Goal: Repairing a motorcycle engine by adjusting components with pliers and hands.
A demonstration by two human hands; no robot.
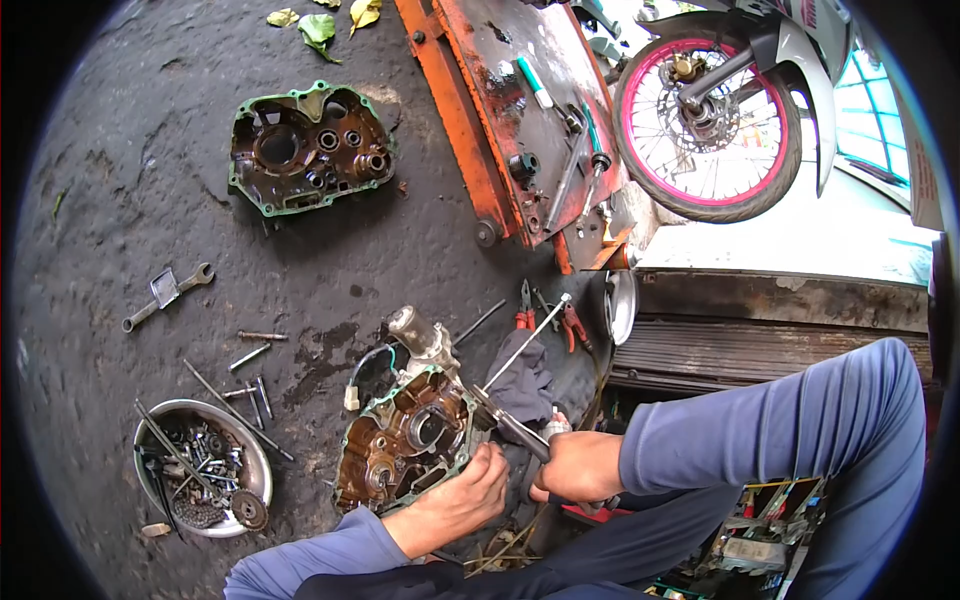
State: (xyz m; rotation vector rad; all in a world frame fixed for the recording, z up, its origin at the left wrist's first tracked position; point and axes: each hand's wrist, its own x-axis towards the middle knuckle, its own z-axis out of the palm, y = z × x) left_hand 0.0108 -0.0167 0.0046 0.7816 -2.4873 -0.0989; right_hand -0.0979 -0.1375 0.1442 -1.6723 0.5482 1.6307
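Observation:
An engine crankcase half (382,447) lies on the dark floor in front of me, its oily brown inside facing up. A silver cylindrical part (418,335) is attached at its far end. My left hand (455,508) is closed at the right edge of the case, fingertips pressed together; what they pinch, if anything, is hidden. My right hand (582,468) grips a metal bar-shaped tool (515,430) whose far end reaches the case's right side. From near that end a thin steel rod (525,345) slants up to the right.
Another crankcase half (312,150) lies farther off. At left are a metal bowl (262,470) of bolts and gears, loose bolts and a combination wrench (168,296). Red-handled pliers (525,312) and a dark rag (522,375) lie beyond my right hand. An orange stand (470,130) holds tools beside a motorcycle wheel (705,120).

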